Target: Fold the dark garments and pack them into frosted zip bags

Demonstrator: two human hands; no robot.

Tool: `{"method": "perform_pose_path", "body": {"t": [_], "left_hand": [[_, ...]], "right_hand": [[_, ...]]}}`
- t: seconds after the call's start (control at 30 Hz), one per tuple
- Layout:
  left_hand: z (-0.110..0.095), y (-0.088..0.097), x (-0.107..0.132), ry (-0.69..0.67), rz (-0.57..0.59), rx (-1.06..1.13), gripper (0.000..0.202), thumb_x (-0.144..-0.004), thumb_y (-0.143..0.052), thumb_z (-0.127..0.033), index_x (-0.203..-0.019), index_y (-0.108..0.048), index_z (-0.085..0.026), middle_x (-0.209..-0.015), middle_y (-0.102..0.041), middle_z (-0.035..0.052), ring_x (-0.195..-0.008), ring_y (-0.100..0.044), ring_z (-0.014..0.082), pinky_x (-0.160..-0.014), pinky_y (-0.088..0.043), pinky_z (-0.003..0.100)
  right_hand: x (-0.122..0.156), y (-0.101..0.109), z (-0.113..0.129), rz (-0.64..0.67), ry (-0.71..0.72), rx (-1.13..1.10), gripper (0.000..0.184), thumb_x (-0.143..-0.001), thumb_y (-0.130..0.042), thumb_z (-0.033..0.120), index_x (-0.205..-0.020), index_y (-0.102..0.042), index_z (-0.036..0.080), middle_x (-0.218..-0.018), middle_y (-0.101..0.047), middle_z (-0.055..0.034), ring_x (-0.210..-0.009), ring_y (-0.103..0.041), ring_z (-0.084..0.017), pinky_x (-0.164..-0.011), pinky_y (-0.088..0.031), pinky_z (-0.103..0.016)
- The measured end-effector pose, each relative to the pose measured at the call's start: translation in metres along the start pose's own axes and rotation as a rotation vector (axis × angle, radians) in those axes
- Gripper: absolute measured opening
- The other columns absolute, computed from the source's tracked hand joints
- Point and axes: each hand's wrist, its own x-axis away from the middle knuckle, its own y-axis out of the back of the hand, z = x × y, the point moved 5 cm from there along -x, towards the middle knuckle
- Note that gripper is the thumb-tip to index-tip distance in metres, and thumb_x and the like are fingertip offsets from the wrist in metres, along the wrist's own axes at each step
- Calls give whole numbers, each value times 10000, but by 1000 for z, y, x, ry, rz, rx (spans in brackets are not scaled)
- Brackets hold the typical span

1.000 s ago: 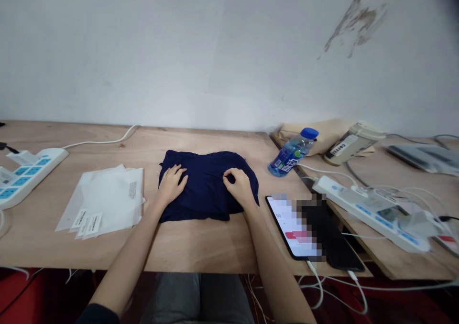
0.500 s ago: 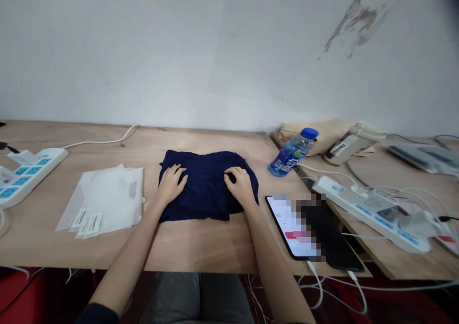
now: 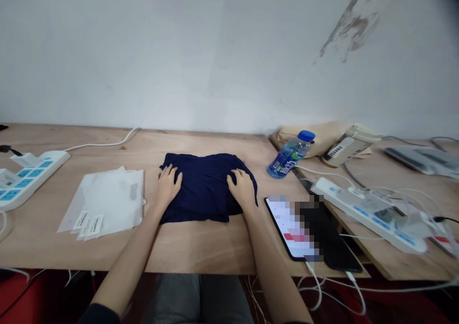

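Note:
A folded dark navy cloth garment (image 3: 203, 185) lies on the wooden table in front of me; its exact kind does not show. My left hand (image 3: 168, 184) rests on its left edge with the fingers spread. On the right part of the cloth lies my right hand (image 3: 241, 188), fingers apart and slightly curved. Neither hand grips the fabric. To the left of the garment is a stack of clear plastic bags (image 3: 107, 197) with white barcode labels (image 3: 92, 226) near the lower corner.
Right of the cloth lie a lit phone (image 3: 287, 223) and a dark phone (image 3: 337, 240), both cabled. Behind them stand a blue-capped bottle (image 3: 289, 156) and a tilted coffee cup (image 3: 346, 147). White power strips lie at left (image 3: 32, 176) and right (image 3: 373, 219).
My left hand has slid a little left toward the garment's edge. The right hand's fingers have shifted slightly and straightened. The cloth lies nearly as before.

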Motion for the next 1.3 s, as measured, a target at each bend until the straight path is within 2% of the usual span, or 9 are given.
{"method": "perform_pose_path", "body": {"t": [0.2,0.37,0.43,0.6,0.73,0.9,1.07,1.17,1.3], "left_hand": [[6,18,-19,43,-37,42,336,-934,-401,-298,-1131,-638,-163,-1073,-708,127,-1007,-660,266,-930,-490,421],[3,29,-64,-35,-33,-57,374,-884,-410,-171,-1168,-651,-207,-1252,-638,112,-1117,-583,294,-939,-473,450],[4,28,-80,-46,2,-106,381,-849,-433,-135,-1133,-676,-208,-1249,-639,120,-1141,-559,318,-932,-463,483],[16,28,-98,-47,45,-127,260,-799,-506,-135,-918,-727,-201,-982,-713,131,-1061,-589,322,-920,-447,488],[21,43,-94,-48,22,-117,206,-822,-529,-196,-899,-720,-209,-982,-709,114,-1050,-584,311,-931,-436,467],[24,82,-65,-57,-69,-42,165,-853,-567,-305,-899,-703,-222,-982,-710,67,-999,-591,280,-923,-449,420],[25,121,1,-115,-178,63,122,-866,-585,-329,-845,-670,-243,-1049,-699,43,-1037,-587,262,-958,-444,427],[23,130,45,-135,-168,70,99,-866,-587,-316,-817,-642,-251,-1075,-692,41,-1071,-581,266,-957,-450,441],[27,128,94,-134,-125,75,79,-863,-591,-320,-820,-629,-266,-1111,-682,38,-1082,-579,269,-944,-468,449]], "right_hand": [[-14,9,2,-54,-58,1,399,-889,-432,246,-1243,-585,145,-1302,-555,-196,-1061,-608,-312,-887,-482,-438],[-62,5,6,33,-50,-12,430,-876,-411,156,-1268,-587,168,-1232,-603,-203,-962,-649,-305,-823,-492,-422],[-81,0,3,58,-56,-36,426,-835,-430,101,-1202,-636,166,-1138,-652,-189,-946,-654,-283,-832,-488,-397],[-101,-6,-8,101,-78,-76,259,-729,-494,72,-820,-720,158,-881,-705,-154,-831,-670,-277,-779,-500,-386],[-95,9,-9,40,-92,-144,233,-734,-482,114,-799,-699,170,-906,-718,-127,-873,-669,-265,-815,-500,-384],[-70,50,-9,-45,-130,-251,174,-760,-513,202,-837,-668,182,-937,-737,-91,-803,-688,-224,-785,-529,-358],[-16,93,-12,-71,-83,-536,65,-758,-570,265,-743,-609,214,-1000,-737,-101,-938,-693,-255,-850,-540,-401],[24,104,-17,-34,-88,-612,80,-773,-581,291,-721,-583,229,-1035,-728,-103,-1003,-681,-266,-906,-521,-432],[67,108,-25,42,-94,-474,77,-774,-594,307,-752,-624,240,-1027,-728,-89,-990,-677,-281,-899,-503,-458]]}}
